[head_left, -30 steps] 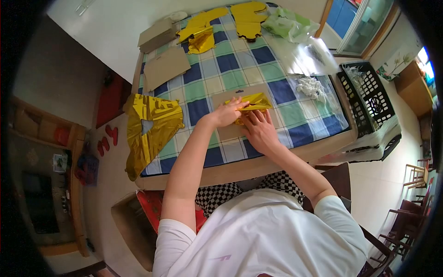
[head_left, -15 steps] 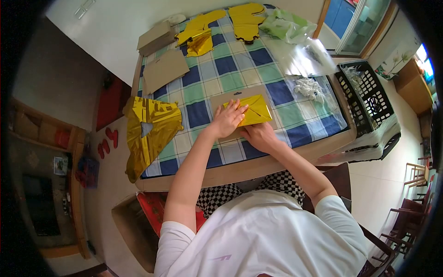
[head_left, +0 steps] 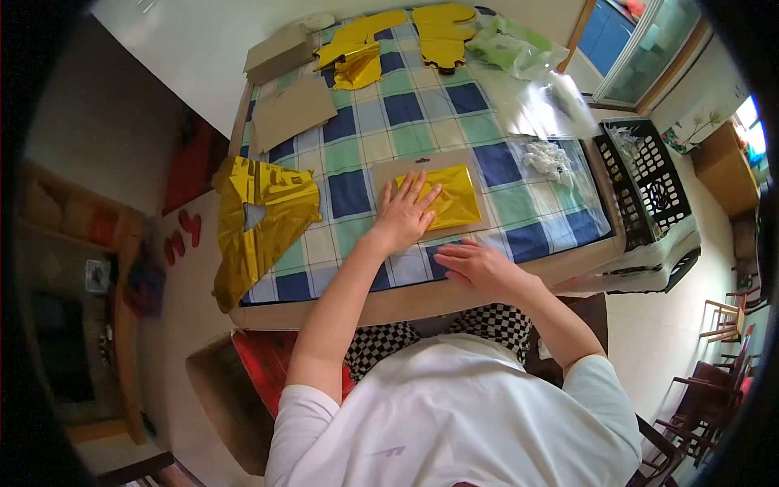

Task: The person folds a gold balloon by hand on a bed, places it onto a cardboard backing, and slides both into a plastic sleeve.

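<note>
A folded gold foil balloon (head_left: 452,197) lies flat on a tan cardboard card (head_left: 389,167) that has a small hanging slot at its far edge. My left hand (head_left: 406,213) rests on the foil's left part with its fingers spread. Just in front of the card's near edge, my right hand (head_left: 480,266) is held off the foil, its fingers stretched out and nothing in them. Left of the card, a larger unfolded gold foil balloon (head_left: 280,203) with a hole in it hangs partly over the edge.
A checked cloth (head_left: 357,243) covers the surface. Further back are loose cardboard cards (head_left: 294,112), a cardboard stack (head_left: 278,55) and more gold foil balloons (head_left: 442,36). To the right are clear plastic bags (head_left: 548,109), a white tangled bundle (head_left: 548,162) and a black basket (head_left: 641,183).
My right hand has come off the foil and drawn back toward me, its fingers straightening. My left hand stays on the foil, which now lies flatter on the card.
</note>
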### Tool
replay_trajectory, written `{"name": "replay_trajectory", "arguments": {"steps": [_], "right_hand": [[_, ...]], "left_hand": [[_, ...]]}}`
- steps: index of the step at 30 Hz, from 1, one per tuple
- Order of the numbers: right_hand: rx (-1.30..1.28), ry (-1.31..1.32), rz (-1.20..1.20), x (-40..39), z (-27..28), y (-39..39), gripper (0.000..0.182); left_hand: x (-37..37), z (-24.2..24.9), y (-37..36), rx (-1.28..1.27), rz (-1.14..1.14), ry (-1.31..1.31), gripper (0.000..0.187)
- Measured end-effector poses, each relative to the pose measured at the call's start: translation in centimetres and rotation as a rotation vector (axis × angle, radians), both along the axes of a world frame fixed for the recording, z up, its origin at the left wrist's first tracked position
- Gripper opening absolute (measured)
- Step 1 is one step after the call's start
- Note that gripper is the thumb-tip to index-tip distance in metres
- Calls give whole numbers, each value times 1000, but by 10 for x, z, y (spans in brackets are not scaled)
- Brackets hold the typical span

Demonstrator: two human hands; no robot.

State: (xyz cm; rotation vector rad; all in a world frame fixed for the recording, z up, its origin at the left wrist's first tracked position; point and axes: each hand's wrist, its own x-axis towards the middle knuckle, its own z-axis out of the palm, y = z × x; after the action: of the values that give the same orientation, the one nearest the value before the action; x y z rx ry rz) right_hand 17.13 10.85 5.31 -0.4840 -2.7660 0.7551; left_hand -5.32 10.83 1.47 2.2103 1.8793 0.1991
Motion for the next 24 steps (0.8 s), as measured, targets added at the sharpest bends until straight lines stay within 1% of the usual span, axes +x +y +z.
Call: {"name": "replay_trajectory", "arguments": {"steps": [2, 5, 8, 10, 12, 15, 18, 22, 24], "right_hand": [[-172, 11, -19, -11, 29, 3, 37], [53, 228, -272, -40, 17, 36, 35], [373, 207, -505, -65, -36, 77, 40], [341, 135, -506, -65, -57, 88, 43], [329, 77, -510, -61, -60, 90, 45], [340, 35, -520, -58, -61, 90, 46], [343, 3, -511, -58, -59, 90, 48], [337, -30, -506, -59, -59, 91, 50], [334, -36, -510, -59, -59, 91, 50]], "left_hand": [[0, -4, 0, 38, -10, 15, 52], [0, -2, 0, -4, -12, 94, 52], [1, 2, -2, 19, -14, 62, 52], [0, -5, 0, 40, -3, 49, 54], [3, -6, -2, 44, 9, 48, 58], [7, -8, -9, 111, 133, 60, 66], [-1, -2, -17, 64, 192, 61, 74], [-24, -3, -28, 52, 217, 47, 68], [-31, 12, -24, 4, 246, 7, 63]]}}
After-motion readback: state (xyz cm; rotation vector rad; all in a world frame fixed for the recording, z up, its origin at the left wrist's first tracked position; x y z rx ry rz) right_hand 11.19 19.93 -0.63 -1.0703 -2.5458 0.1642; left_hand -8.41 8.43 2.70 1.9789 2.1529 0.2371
